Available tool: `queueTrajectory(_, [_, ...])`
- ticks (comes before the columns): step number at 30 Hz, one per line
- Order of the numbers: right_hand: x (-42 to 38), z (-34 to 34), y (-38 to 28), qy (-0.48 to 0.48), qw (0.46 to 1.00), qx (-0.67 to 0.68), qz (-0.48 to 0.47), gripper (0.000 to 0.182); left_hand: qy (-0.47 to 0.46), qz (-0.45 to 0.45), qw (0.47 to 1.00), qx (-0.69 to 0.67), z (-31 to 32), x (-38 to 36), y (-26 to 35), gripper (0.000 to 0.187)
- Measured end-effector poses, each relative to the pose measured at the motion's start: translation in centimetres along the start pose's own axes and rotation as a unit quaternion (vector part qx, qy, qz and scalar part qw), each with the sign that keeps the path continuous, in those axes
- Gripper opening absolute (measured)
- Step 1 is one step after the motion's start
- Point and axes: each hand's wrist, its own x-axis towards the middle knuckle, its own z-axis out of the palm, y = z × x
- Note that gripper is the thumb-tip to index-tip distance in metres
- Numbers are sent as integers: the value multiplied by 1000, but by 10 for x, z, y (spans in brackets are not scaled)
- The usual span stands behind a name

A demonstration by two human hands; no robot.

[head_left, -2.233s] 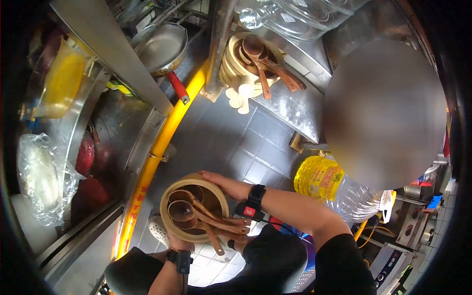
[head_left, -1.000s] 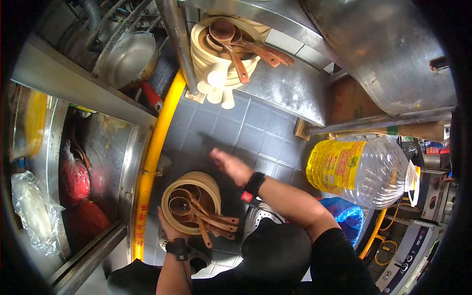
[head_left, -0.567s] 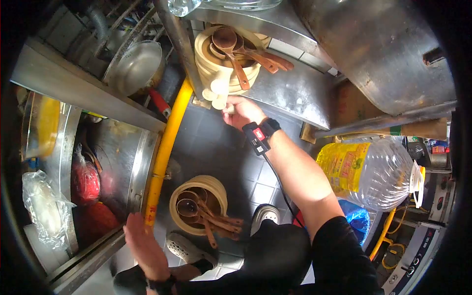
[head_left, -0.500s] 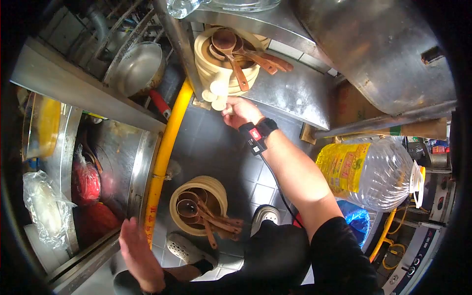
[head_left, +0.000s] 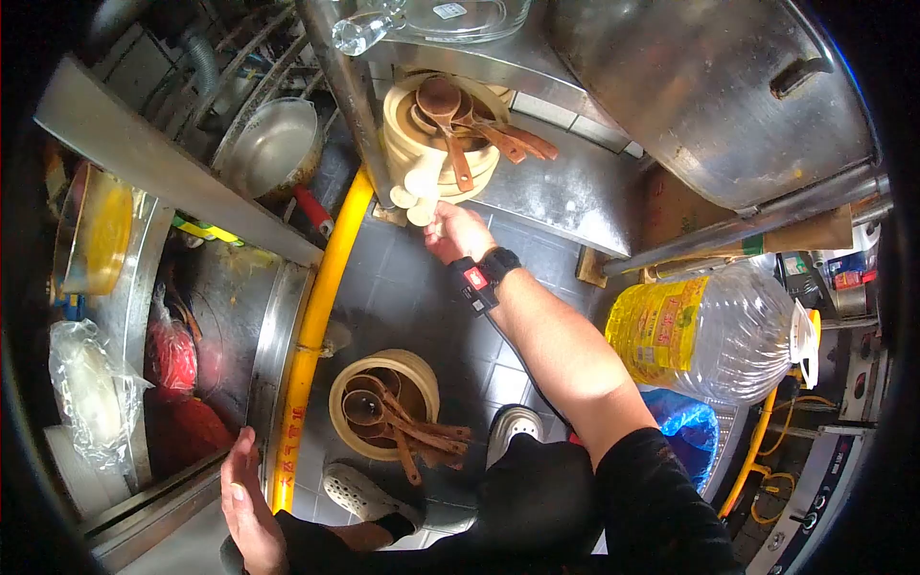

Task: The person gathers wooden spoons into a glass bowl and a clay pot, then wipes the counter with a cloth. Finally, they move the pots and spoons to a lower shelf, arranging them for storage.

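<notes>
My right hand [head_left: 458,232] reaches to the handle ends of stacked cream pots [head_left: 391,120], its fingers curled at the lowest handle [head_left: 420,213]; the grip is partly hidden. Several brown wooden ladles [head_left: 440,101] lie in the top pot, their handles over its rim. On the floor near my feet stands a second cream stack [head_left: 338,422], also with wooden ladles [head_left: 364,406] in it. My left hand [head_left: 251,503] is raised at the lower left, fingers stretched out and holding nothing, near the steel counter edge.
A yellow pipe [head_left: 309,345] runs along the left of the tiled floor. To the right is a large clear plastic bottle [head_left: 738,331] with a yellow label. A metal shelf [head_left: 565,192] supports the upper stack. A steel pan [head_left: 273,144] with a red handle sits upper left.
The view has shifted slightly. My right hand stays at the pot handles, a little lower and further left in view. My left hand has moved slightly left and remains open.
</notes>
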Motion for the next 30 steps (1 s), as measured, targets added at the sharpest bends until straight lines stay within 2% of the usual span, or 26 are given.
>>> queueTrajectory(4, [-4, 1, 2, 18, 999, 29, -6, 12, -16, 11, 999, 30, 1, -2, 7, 66])
queueTrajectory(6, [-1, -5, -1, 9, 1000, 26, -4, 12, -87, 30, 996, -7, 1, 1, 16, 57])
queueTrajectory(15, [-15, -5, -6, -2, 999, -30, 28, 14, -95, 9, 994, 53, 10, 18, 26, 58])
queueTrajectory(18, [-17, 4, -4, 14, 999, -27, 36, 7, -100, 5, 993, 60, 11, 23, 23, 59])
queueTrajectory(26, [3, 17, 0, -26, 998, -27, 48, 12, -119, -22, 990, 75, 0, 12, 17, 61])
queueTrajectory(30, [14, 28, 2, -15, 999, -11, 44, 8, -122, -25, 989, 79, 3, 18, 16, 62])
